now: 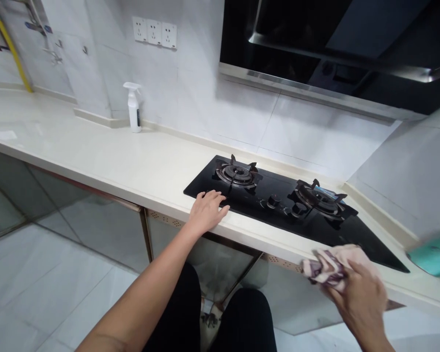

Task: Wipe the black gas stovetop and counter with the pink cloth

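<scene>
My left hand [207, 211] lies flat with fingers stretched on the front edge of the cream countertop [161, 168], its fingertips over the near left edge of the black gas stove [249, 208]. In my right hand [364, 293] is a bunched white and purple cloth [330, 269], held at the counter's front edge by the stove's near right part. The cloth is slightly blurred. Two burners sit on the stove, the left burner [237, 174] and the right burner [320, 198], with two control knobs [274, 201] between them.
A white spray bottle [134, 110] stands against the back wall. Overhead hangs a black range hood [315, 54]. A teal object [434, 254] sits at the right end of the counter. Wall sockets [154, 32] are above the bottle, and cabinet doors [102, 230] run below.
</scene>
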`<state>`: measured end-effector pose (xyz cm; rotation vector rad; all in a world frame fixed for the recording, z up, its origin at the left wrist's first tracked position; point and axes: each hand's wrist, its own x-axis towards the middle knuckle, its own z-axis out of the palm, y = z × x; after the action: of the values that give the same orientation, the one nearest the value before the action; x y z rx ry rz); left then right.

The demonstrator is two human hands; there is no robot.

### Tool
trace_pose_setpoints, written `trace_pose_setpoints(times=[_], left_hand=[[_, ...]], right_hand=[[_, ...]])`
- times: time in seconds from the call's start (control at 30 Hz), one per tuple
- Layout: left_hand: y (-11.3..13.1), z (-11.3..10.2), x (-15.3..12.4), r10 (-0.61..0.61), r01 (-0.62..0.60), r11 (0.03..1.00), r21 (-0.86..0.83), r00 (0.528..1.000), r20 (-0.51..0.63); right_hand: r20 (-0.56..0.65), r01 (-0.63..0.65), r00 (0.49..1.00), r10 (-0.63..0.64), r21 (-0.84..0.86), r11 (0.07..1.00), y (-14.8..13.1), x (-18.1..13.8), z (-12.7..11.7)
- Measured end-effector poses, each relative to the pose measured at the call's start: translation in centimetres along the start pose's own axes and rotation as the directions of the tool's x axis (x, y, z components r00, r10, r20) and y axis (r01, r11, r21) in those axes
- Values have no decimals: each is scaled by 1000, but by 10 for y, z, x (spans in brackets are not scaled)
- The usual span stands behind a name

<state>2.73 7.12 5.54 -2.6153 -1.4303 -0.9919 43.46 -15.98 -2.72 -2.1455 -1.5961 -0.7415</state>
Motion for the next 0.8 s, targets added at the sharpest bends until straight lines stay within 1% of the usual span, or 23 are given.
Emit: trace_pose_setpoints(times=[0.03,0.13,0.23,0.3,0.37,0.43,0.47,0.53,0.6,0.63,0.7,0.77,0.8], left_hand=[[0,0,0,-2,2,1000,2,1000,-1],[1,-1,0,-7,7,1000,10,1000,8],[1,0,0,-1,1,1000,28,1000,5],[0,1,-1,6,-6,999,41,1000,-2],[-1,1,-1,13,-13,999,53,1000,-5],[-2,2,-2,18,-18,998,64,1000,-2],[-2,2,-2,20,-20,998,67,1000,1],[-3,1,-3,25,-26,998,64,1000,8],[-3,1,-3,29,-30,998,53,1000,13],[-3,0,-3,27,-28,999,47,1000,11],[-2,0,-3,22,-22,999,34,1000,-1],[-2,-1,-2,23,-23,999,25,1000,-10],[-2,-1,-2,27,-27,999,23,1000,-9]], right_hand=[[9,43,999,-43,-5,999,-17,3,2],[-44,184,982,-183,20,983,-80,15,5],[-110,363,929,-354,84,928,-153,29,-2],[-92,391,920,-381,137,910,-195,38,-10],[-69,407,913,-402,232,884,-224,47,-19],[-61,400,910,-410,388,830,-240,58,-26],[-55,369,919,-391,478,798,-243,64,-28],[-32,238,959,-282,633,737,-244,80,-30],[-20,102,992,-128,724,682,-244,98,-30],[-43,70,997,-57,747,661,-245,106,-30],[-156,86,986,50,751,655,-249,122,-27],[-273,132,958,93,701,701,-255,133,-21],[-279,144,958,67,670,728,-258,137,-17]])
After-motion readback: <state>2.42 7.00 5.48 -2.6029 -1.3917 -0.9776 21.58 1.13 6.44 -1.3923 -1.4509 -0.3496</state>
